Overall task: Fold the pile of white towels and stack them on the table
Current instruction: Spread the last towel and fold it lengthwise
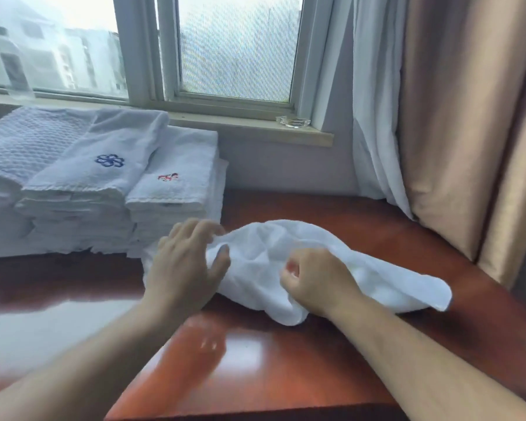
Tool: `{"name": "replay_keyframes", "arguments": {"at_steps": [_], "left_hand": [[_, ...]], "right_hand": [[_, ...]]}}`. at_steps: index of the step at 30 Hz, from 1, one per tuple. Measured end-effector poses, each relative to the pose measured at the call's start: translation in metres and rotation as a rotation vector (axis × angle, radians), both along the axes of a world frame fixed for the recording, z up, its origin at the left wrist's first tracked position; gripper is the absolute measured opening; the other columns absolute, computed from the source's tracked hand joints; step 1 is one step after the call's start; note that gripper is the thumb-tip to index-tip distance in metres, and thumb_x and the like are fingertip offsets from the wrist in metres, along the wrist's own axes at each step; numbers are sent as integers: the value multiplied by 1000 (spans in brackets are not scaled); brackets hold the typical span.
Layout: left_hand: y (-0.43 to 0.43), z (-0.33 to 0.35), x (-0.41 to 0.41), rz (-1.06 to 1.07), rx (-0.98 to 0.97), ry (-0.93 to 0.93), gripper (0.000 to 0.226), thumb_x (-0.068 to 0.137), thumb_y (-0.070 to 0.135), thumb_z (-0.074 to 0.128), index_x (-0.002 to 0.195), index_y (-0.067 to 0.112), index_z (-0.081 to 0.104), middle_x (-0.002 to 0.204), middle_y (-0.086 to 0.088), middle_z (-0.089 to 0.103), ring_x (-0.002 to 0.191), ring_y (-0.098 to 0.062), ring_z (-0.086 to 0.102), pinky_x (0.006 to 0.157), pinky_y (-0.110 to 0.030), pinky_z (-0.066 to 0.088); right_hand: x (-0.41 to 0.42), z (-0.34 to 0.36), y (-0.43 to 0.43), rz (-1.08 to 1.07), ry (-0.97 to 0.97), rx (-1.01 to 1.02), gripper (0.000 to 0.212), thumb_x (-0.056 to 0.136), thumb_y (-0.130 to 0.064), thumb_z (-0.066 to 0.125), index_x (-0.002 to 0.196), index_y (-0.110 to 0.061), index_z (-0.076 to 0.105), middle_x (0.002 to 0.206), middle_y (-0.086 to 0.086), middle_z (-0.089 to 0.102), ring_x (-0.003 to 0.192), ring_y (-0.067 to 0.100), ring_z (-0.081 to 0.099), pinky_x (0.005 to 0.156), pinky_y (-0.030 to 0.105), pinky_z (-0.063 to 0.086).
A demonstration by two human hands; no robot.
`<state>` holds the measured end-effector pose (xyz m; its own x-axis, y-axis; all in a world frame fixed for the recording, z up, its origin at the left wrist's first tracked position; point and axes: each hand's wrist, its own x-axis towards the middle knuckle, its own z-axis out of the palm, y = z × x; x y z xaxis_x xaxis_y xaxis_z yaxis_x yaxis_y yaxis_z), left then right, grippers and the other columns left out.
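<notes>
loose white towel (286,262) lies crumpled on table (286,360), centre, just right of folded towel stacks (97,189) at rear left under window (195,47). left hand (182,268): fingers spread, nearly straight, resting on towel's left edge; grip wide, not closed on cloth. right hand (313,284): fingers curled, grip tight on a bunch of towel at near edge. curtain (453,117) hangs at right.
</notes>
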<state>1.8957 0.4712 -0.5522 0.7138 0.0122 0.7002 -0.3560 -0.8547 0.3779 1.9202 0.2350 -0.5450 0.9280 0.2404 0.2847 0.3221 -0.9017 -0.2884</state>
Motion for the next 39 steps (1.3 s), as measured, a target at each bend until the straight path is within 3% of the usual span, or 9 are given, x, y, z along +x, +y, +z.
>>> {"name": "replay_keyframes", "arguments": {"at_steps": [5, 10, 14, 18, 21, 25, 30, 36, 39], "left_hand": [[45, -52, -27, 263, -110, 463, 35, 94, 45, 37, 72, 23, 52, 82, -1, 62, 80, -29, 56, 68, -41, 43], [58, -57, -23, 546, 138, 681, 51, 93, 63, 37, 113, 21, 57, 119, -3, 49, 115, -28, 44, 95, -46, 39], [54, -55, -6, 260, 9, 649, 47, 86, 64, 57, 115, 28, 55, 128, 1, 52, 122, -28, 45, 101, -45, 40], [30, -46, 7, -275, -571, 528, 39, 96, 43, 64, 130, 37, 46, 125, 24, 61, 123, 1, 54, 106, -28, 41], [5, -45, 13, -355, -807, 501, 37, 92, 55, 58, 123, 41, 42, 123, 19, 63, 115, 10, 56, 101, -20, 44], [-5, -42, 17, -359, -966, 562, 51, 88, 62, 62, 123, 26, 56, 109, 3, 74, 99, -15, 71, 78, -34, 56], [22, -13, 13, -313, -1032, 457, 21, 89, 44, 55, 101, 33, 69, 104, -2, 74, 99, -22, 71, 89, -45, 56], [67, 13, -4, -4, -1272, 398, 27, 96, 31, 50, 108, 14, 67, 105, -11, 69, 100, -32, 65, 89, -48, 56], [95, 9, -14, 169, -877, 585, 20, 97, 19, 51, 107, 8, 65, 91, -9, 67, 85, -28, 61, 68, -32, 48]], "right_hand": [[-6, -38, 17, 131, 130, -162, 79, 73, -83, 35, 129, -32, 58, 126, -9, 60, 121, 19, 51, 99, 38, 39], [10, -51, 18, 118, 32, -64, 29, 94, -59, 51, 85, -33, 61, 88, -14, 53, 92, 16, 54, 82, 34, 39], [5, -55, 17, 119, 79, 287, 39, 102, -44, 51, 67, -25, 49, 63, -14, 55, 65, 7, 50, 64, 27, 38], [2, -35, 18, 60, 321, 646, 40, 105, -44, 47, 80, -16, 60, 60, -17, 55, 58, 1, 50, 54, 13, 40], [-1, -31, 20, 25, 392, 599, 44, 103, -51, 46, 81, -14, 59, 59, -17, 57, 54, -3, 51, 52, 12, 39], [-4, -31, 24, -28, 342, 551, 37, 104, -44, 43, 78, -21, 56, 58, -14, 63, 52, -2, 56, 54, 19, 42], [-4, -38, 28, -47, 4, 363, 34, 104, -42, 40, 76, -24, 45, 67, -8, 59, 63, 6, 54, 53, 24, 34], [1, -31, 48, 23, 18, 115, 51, 89, -60, 25, 58, -26, 48, 59, -9, 54, 58, 5, 47, 50, 27, 27], [8, -20, 64, 49, 145, 127, 50, 88, -58, 26, 58, -28, 52, 64, -9, 57, 66, 14, 53, 53, 31, 33]]}}
